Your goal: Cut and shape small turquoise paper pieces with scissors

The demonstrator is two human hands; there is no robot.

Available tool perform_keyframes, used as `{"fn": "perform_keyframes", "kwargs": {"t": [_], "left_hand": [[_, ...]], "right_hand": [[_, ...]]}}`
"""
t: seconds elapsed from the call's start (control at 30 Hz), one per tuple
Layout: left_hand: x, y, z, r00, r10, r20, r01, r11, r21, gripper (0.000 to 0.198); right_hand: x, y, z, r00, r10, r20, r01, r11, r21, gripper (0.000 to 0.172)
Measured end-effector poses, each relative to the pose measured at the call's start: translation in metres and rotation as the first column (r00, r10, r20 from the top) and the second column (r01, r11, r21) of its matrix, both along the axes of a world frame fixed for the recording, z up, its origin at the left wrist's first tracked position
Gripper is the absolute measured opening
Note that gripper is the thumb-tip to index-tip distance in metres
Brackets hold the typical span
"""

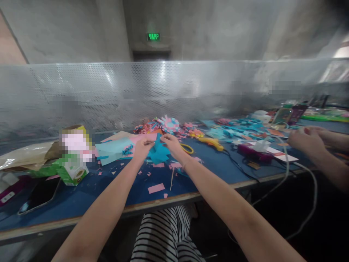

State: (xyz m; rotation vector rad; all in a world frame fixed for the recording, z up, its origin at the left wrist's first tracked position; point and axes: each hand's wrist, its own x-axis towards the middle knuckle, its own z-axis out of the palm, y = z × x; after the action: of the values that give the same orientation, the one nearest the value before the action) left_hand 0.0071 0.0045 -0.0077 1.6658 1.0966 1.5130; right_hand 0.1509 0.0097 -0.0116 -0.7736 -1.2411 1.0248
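Forearms [107,207], blue paper [158,154] between left hand [143,147] and right hand [173,145] (touching both)

Wall [212,32]: bare grey, blurred toward the right
Exit sign [153,36]: glowing green above a dark opening [151,55]
Tabletop [218,163]: blue, pale front edge
Partition [122,87]: perforated, catching reflections
Light: bright patch [344,50], far right

The wearer's hands [144,146] number two, a co-worker's hands [304,140] two; there is one phone [40,194], one exit sign [153,36], one glue gun [211,143], one stick [172,178].
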Motion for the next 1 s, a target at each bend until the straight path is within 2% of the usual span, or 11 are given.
{"fn": "perform_keyframes", "kwargs": {"t": [0.17, 0.33, 0.53, 0.8, 1.0], "left_hand": [[-0.0002, -0.0014, 0.0010, 1.000, 0.008, -0.007, -0.008, 1.000, -0.016, 0.016], [0.0001, -0.0021, 0.0012, 1.000, 0.006, 0.003, -0.006, 1.000, -0.029, 0.017], [0.0000, -0.0029, 0.0019, 1.000, 0.012, -0.006, -0.012, 1.000, -0.024, 0.016], [0.0007, -0.0031, 0.0025, 1.000, -0.005, 0.018, 0.005, 1.000, -0.028, 0.016], [0.0016, -0.0043, 0.0019, 1.000, -0.029, 0.008, 0.030, 0.998, -0.053, 0.015]], "right_hand": [[-0.0028, 0.0036, -0.0037, 0.996, 0.051, 0.069, -0.048, 0.998, -0.038, 0.028], [-0.0027, 0.0060, -0.0064, 0.991, 0.020, 0.135, -0.020, 1.000, 0.000, 0.029], [-0.0016, 0.0075, -0.0066, 0.992, 0.009, 0.126, -0.012, 1.000, 0.018, 0.028], [-0.0018, 0.0041, -0.0040, 1.000, 0.002, 0.030, -0.002, 1.000, -0.023, 0.027], [-0.0010, 0.0002, -0.0011, 1.000, 0.008, 0.005, -0.008, 1.000, 0.003, 0.020]]}}
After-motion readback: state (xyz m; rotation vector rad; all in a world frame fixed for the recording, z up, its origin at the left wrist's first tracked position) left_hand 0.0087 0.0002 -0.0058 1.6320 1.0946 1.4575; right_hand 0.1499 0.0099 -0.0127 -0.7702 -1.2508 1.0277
